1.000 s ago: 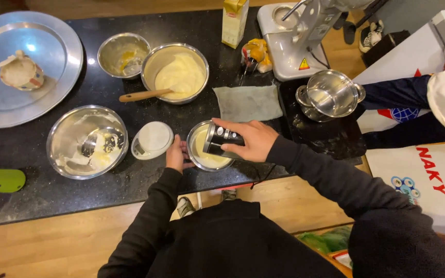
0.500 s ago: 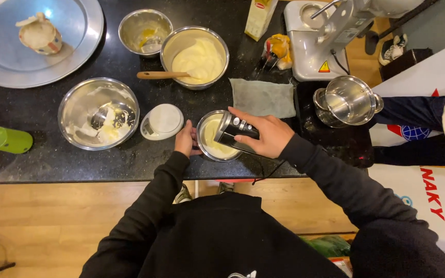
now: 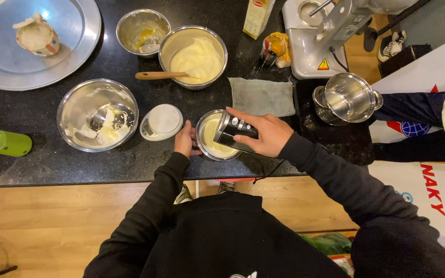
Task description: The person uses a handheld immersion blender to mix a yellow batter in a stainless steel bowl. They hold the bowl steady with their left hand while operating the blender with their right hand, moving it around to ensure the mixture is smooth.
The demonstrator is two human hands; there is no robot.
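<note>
Black stone counter [image 3: 52, 164]: right hand [image 3: 263, 135] wrapped around black hand mixer [image 3: 235, 131], left hand [image 3: 185, 140] steadying small steel bowl [image 3: 204, 149] — light, slick-walled, likely best held at rim.

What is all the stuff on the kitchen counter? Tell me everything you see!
Small bowl: 1, steel, yellow mix inside, counter front.
Hand mixer: 1, black, over small bowl.
Kitchen scale: 1, white, left of small bowl.
Other bowls: 3, steel, middle and back.
Wooden spoon: 1, in batter bowl.
Cloth: 1, grey-green.
Pot: 1, steel, right.
Stand mixer: 1, white, back right.
Tray: 1, silver, back left.
Cup: 1, green, far left.
Left hand: steadies small bowl.
Right hand: grips hand mixer.
</note>
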